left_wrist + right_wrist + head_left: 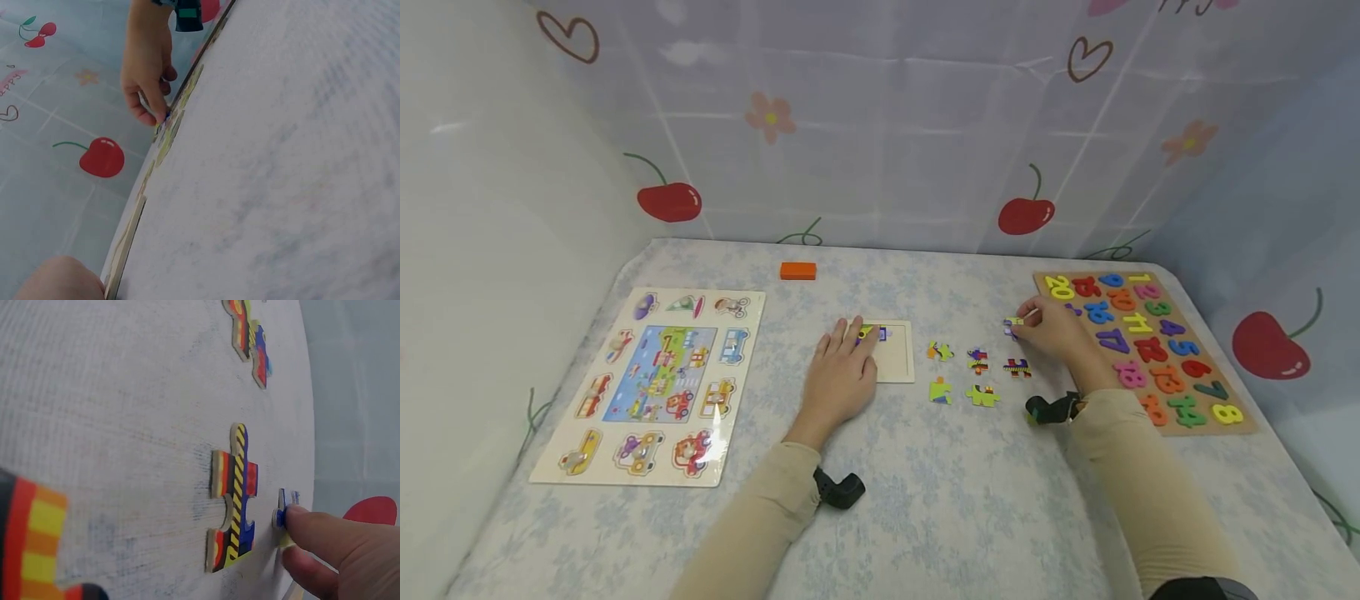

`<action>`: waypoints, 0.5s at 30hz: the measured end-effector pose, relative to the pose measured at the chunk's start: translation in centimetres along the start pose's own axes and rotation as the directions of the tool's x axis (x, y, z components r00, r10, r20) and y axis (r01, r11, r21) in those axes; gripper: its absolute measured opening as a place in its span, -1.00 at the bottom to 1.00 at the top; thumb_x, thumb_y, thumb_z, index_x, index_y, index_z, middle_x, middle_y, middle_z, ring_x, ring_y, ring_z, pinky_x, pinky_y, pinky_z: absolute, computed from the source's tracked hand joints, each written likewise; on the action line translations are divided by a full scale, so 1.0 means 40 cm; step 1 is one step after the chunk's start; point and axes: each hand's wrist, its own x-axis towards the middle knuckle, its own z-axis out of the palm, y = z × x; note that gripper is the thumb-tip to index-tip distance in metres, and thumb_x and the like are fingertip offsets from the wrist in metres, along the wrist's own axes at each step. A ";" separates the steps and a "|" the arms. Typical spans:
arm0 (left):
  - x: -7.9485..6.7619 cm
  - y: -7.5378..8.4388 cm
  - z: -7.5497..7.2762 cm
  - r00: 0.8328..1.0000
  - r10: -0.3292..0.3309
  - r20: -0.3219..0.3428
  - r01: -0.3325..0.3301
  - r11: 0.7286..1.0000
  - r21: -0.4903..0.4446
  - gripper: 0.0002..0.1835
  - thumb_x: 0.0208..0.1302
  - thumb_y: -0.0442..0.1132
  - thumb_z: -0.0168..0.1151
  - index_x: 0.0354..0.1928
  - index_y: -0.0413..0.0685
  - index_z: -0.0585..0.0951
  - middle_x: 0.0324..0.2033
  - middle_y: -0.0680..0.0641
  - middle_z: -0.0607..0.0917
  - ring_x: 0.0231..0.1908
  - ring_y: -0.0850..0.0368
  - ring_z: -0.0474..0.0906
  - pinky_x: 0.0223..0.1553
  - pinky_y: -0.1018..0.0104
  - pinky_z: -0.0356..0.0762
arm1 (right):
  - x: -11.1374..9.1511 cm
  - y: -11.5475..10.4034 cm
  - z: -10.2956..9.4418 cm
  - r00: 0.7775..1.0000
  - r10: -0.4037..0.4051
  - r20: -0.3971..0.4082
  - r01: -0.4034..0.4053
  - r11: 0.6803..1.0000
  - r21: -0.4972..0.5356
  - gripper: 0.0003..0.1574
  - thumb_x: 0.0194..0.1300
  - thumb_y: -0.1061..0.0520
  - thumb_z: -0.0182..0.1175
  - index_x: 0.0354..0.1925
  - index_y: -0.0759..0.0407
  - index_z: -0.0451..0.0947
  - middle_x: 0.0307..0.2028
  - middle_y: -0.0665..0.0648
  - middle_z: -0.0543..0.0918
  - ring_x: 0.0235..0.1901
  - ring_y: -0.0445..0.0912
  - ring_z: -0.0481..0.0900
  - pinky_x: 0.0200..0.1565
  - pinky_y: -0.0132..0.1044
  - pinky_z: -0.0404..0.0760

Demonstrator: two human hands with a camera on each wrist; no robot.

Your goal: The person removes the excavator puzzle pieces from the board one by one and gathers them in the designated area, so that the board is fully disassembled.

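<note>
My left hand (842, 375) lies with straight fingers across the left side of a small wooden puzzle tray (895, 358). A yellow and purple jigsaw piece (881, 334) sits in the tray's top left part, partly hidden by the fingers. To the right of the loose pieces, my right hand (1051, 329) pinches a purple and yellow jigsaw piece (1011, 327) between thumb and finger. The right wrist view has that held piece low over the cloth, beyond a black-and-yellow striped piece (236, 497). More loose pieces (977, 360) lie between tray and right hand.
A large vehicle puzzle board (741, 333) lies at the left. On the right is a brown number board (1210, 421), with my right forearm over its near left part. An orange block (797, 271) rests at the back. Behind the table hangs a cherry-patterned curtain (880, 150).
</note>
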 end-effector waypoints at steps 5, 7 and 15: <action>-0.001 0.002 0.000 1.000 -0.001 0.002 0.001 1.000 0.004 -0.43 0.53 -0.01 -0.40 0.55 0.32 0.15 0.58 0.03 0.04 0.59 -0.01 -0.20 0.58 -0.03 -0.22 | -0.008 -0.007 -0.001 0.998 -0.041 -0.043 0.035 0.990 -0.134 -0.55 0.33 -0.05 0.29 0.05 0.14 0.45 -0.15 0.23 0.54 -0.24 0.08 0.47 -0.26 -0.15 0.46; -0.001 0.002 0.000 1.000 -0.001 0.001 0.001 1.000 0.006 -0.43 0.53 -0.01 -0.40 0.55 0.31 0.15 0.58 0.02 0.04 0.59 -0.01 -0.20 0.58 -0.04 -0.22 | -0.013 -0.015 -0.002 0.998 -0.049 -0.042 0.042 0.988 -0.151 -0.53 0.33 -0.06 0.29 0.07 0.14 0.45 -0.15 0.22 0.52 -0.25 0.07 0.47 -0.29 -0.16 0.45; 0.002 -0.003 0.000 1.000 -0.010 -0.015 0.010 1.000 -0.011 -0.43 0.54 0.00 -0.35 0.54 0.24 0.18 0.58 0.01 0.05 0.59 -0.01 -0.21 0.58 -0.03 -0.18 | -0.026 -0.067 0.016 0.991 -0.135 -0.022 0.132 0.987 -0.091 -0.58 0.36 -0.03 0.26 0.09 0.12 0.48 -0.18 0.19 0.51 -0.28 0.05 0.46 -0.32 -0.20 0.47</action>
